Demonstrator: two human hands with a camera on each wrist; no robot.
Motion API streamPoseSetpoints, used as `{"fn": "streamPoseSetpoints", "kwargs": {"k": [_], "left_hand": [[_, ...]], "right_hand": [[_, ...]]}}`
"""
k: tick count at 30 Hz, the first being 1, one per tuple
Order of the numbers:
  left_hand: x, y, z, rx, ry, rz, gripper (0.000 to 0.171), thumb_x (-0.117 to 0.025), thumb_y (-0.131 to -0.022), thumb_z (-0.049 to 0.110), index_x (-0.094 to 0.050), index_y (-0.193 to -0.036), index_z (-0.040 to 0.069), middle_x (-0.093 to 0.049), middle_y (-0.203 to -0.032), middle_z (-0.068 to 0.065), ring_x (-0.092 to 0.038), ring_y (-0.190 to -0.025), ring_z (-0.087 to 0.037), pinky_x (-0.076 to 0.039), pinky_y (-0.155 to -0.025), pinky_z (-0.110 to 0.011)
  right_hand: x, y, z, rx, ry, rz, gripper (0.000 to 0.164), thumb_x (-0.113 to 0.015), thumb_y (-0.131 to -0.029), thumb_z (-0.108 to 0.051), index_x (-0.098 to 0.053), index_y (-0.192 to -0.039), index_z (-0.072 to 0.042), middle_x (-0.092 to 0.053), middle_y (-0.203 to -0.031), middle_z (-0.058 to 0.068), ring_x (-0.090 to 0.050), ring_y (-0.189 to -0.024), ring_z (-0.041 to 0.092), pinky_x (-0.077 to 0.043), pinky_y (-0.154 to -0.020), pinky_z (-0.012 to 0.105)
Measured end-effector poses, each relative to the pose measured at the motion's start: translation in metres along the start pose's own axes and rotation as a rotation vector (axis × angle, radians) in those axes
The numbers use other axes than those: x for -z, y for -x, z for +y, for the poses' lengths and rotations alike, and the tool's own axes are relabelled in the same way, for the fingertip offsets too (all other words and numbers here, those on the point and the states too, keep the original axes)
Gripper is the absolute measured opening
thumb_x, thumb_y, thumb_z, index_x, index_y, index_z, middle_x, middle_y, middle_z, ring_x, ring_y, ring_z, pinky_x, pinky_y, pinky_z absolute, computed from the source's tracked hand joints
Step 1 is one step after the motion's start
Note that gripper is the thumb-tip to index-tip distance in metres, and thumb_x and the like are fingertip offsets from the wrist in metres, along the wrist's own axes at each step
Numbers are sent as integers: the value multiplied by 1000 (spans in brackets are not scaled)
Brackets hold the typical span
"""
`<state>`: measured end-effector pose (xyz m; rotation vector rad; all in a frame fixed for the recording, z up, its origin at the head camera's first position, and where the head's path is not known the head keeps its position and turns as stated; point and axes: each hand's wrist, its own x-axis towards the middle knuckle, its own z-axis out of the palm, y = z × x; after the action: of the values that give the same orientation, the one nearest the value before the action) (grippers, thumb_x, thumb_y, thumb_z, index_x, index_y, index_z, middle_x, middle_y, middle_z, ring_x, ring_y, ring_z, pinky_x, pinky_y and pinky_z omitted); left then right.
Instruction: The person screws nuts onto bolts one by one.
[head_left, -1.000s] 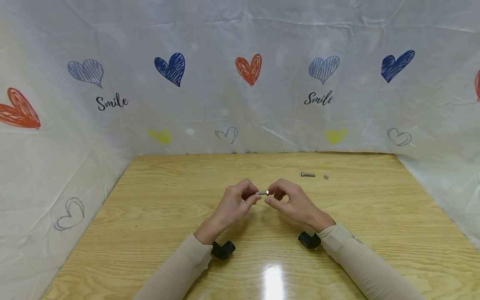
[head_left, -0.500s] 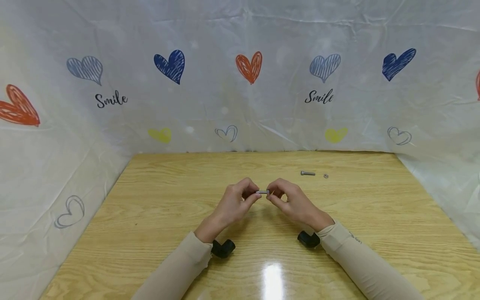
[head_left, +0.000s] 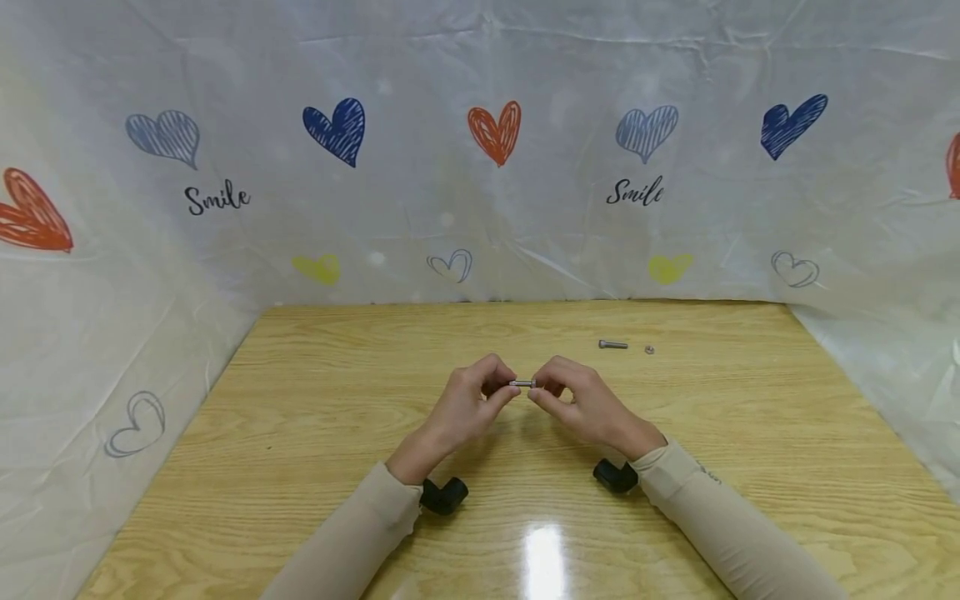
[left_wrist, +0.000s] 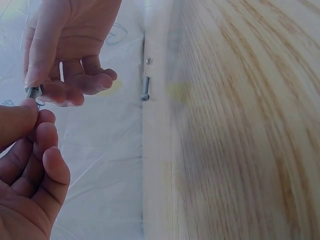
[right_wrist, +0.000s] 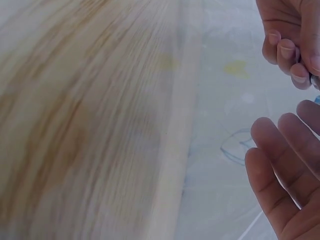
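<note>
Above the table, the thumb and fingers of my left hand (head_left: 465, 408) pinch one end of a small silver bolt (head_left: 522, 383), which lies level between the two hands. At its other end, my right hand (head_left: 587, 407) pinches a hex nut (head_left: 534, 384) between thumb and index finger. Up close in the left wrist view, bolt threads (left_wrist: 32, 93) show between the two sets of fingertips, with the right thumb at the nut. The bolt's head is hidden in the left fingers. The right hand's other fingers stay loosely bent in that view.
A second bolt (head_left: 613, 344) and a loose nut (head_left: 649, 350) lie on the wooden table (head_left: 337, 375) toward the back right. Black angled pieces sit by the left wrist (head_left: 444, 496) and right wrist (head_left: 616, 476). A white sheet (head_left: 405, 200) with printed hearts hangs behind.
The right thumb and index finger, slightly apart around the nut a second ago, have closed onto it. The left hand keeps its pinch on the bolt in nearly the same place.
</note>
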<state>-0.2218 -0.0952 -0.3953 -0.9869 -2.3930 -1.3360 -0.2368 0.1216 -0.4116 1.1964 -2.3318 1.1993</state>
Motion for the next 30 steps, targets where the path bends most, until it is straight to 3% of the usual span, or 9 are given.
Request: {"fn": "streamPoseSetpoints", "kwargs": {"k": [7, 14, 21, 30], "left_hand": [[1, -1, 0, 8, -10, -5, 6, -65, -91, 7, -59, -94, 8, -65, -83, -2, -60, -64, -13, -50, -58, -25], [1, 0, -1, 8, -6, 0, 8, -66, -90, 6, -60, -94, 8, -65, -82, 0, -60, -64, -10, -51, -58, -26], [0, 1, -2, 2, -8, -3, 7, -65, -91, 7, -59, -94, 7, -65, -82, -1, -60, -64, -11, -50, -58, -26], [0, 0, 0, -17, -16, 4, 7, -66, -90, 7, -59, -93, 7, -64, -82, 1, -57, -64, -5, -50, -59, -24]], "right_hand": [[1, -1, 1, -24, 3, -29, 11, -61, -95, -25, -64, -100, -16, -58, -94, -8, -54, -79, 6, -51, -71, 34], [1, 1, -2, -75, -36, -37, 32, -70, -89, -22, -58, -116, -12, -59, -103, 0, -59, -81, 11, -52, -72, 36], [-1, 0, -2, 4, -17, 2, 18, -65, -92, -11, -57, -108, -12, -58, -97, -5, -59, -76, 6, -51, -68, 29], [0, 0, -1, 19, 12, -20, 5, -56, -98, -15, -59, -98, -18, -54, -89, -9, -51, -75, 6, -47, -68, 29]]}}
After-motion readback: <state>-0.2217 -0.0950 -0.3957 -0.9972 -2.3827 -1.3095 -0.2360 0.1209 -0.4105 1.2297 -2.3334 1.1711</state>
